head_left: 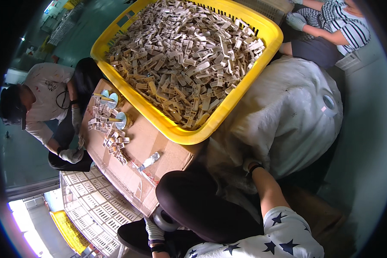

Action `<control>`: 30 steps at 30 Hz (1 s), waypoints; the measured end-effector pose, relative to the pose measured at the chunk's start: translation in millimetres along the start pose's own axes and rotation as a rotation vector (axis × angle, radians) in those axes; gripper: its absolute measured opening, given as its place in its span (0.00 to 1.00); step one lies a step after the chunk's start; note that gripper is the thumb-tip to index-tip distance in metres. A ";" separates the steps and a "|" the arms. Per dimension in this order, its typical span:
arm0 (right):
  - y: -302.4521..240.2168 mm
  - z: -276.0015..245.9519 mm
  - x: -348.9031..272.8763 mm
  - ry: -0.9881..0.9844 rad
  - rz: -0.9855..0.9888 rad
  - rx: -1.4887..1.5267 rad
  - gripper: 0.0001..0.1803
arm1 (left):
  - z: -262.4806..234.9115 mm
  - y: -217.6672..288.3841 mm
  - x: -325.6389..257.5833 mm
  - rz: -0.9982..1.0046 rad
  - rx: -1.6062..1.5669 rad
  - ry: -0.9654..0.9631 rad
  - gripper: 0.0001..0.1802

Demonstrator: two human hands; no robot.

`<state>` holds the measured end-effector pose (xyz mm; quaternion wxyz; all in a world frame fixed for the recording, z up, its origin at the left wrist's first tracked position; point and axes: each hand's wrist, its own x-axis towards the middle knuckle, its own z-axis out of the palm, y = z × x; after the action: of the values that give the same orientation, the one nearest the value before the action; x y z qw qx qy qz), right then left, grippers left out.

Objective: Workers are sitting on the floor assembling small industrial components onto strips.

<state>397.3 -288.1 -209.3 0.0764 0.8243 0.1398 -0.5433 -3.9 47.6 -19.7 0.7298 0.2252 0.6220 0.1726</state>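
Observation:
In a white glove, my left hand [154, 229] is low beside the near corner of a cardboard box [167, 150], next to a grey round object [164, 219] whose kind I cannot make out. Its fingers are mostly hidden. My right hand [248, 164], gloved too, reaches to the edge of a big whitish woven sack [284, 107]. Folds of the sack cover its fingers, so what it grips, if anything, does not show. On the box lie small beige plastic parts [116, 144], a silvery wrapped piece [149, 161] and pots with a stick across them [122, 121].
A yellow basket [193, 136] heaped with beige plastic parts stands on the box. At the left, a gloved co-worker [51, 94] bends by the box; another person [331, 38] sits at the upper right. White slatted crates [90, 206] stand at lower left.

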 end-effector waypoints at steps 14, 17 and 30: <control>63.4 72.7 -18.5 0.766 -0.343 0.294 0.19 | 19.3 -5.7 -5.8 0.082 -0.033 -0.058 0.37; 50.2 58.0 -71.8 0.650 -0.182 0.586 0.18 | 1.0 -12.8 7.8 0.124 -0.100 -0.109 0.36; 14.3 -42.9 -244.8 0.958 -0.414 0.297 0.15 | -11.5 -18.4 -12.0 0.213 -0.205 -0.103 0.36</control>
<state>348.6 -325.9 31.9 -0.2218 0.9368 0.2401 -0.1243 -17.7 27.1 -21.2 0.7575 0.2229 0.5355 0.2997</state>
